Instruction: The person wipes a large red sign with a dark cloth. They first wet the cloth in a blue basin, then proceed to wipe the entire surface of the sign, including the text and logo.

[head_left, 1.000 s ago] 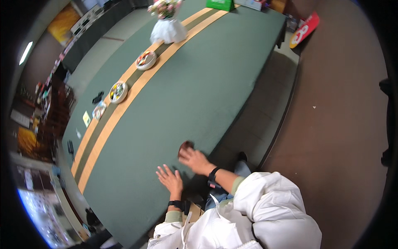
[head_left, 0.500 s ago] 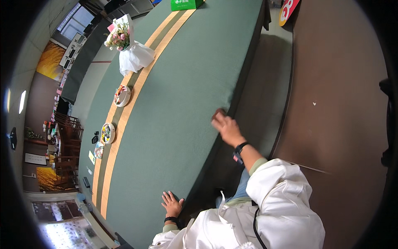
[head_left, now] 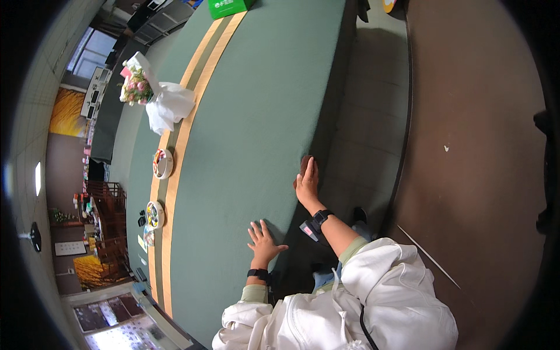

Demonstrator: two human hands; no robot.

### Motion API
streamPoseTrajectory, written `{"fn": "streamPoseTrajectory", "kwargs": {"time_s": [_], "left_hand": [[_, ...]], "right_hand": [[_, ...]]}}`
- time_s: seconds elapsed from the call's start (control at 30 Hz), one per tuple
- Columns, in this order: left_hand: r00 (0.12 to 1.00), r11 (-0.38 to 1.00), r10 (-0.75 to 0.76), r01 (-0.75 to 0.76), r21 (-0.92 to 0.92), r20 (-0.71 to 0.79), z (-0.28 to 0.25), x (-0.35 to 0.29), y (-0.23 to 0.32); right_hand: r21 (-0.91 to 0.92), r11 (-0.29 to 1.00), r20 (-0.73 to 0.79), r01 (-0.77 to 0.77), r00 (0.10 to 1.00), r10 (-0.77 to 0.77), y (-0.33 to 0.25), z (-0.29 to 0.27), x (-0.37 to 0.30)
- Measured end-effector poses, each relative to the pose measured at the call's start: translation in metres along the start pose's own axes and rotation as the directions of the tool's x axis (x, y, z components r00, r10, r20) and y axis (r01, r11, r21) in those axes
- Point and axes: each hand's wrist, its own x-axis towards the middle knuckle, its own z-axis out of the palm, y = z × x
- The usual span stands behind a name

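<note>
A large table covered with a green cloth (head_left: pixel 251 116) fills the middle of the view. My right hand (head_left: pixel 308 188) is at the cloth's right edge, where the top folds down into the hanging side. Under its fingers is a small, flat, dark reddish-brown object (head_left: pixel 305 162), pressed against the cloth. Its kind is mostly hidden by the hand. Nearer to me, my left hand (head_left: pixel 264 248) lies flat on the cloth with fingers spread, close to the same edge, holding nothing.
A striped runner (head_left: pixel 181 157) crosses the table, bearing a wrapped bouquet (head_left: pixel 166 108), two round bowls (head_left: pixel 163 164) of small packets and, at the far end, a green box (head_left: pixel 227 7). Right of the table lie grey floor (head_left: pixel 373 99) and a brown surface (head_left: pixel 466 192). Chairs (head_left: pixel 111 216) stand at left.
My right hand has shifted from the tabletop onto its edge with the brown object. My left hand has slid farther forward along the cloth. The view has turned slightly.
</note>
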Motion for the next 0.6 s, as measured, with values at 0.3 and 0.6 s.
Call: {"fn": "streamPoseTrajectory", "kwargs": {"time_s": [0.3, 0.6], "left_hand": [[0.994, 0.987, -0.062, 0.047, 0.152, 0.095, 0.011, 0.013, 0.009], [0.990, 0.991, -0.068, 0.053, 0.125, 0.122, 0.010, 0.015, 0.009]], "right_hand": [[0.289, 0.671, 0.405, -0.682, 0.723, 0.560, 0.092, -0.007, -0.039], [0.078, 0.990, -0.312, 0.119, 0.946, -0.089, 0.014, -0.045, 0.013]]}}
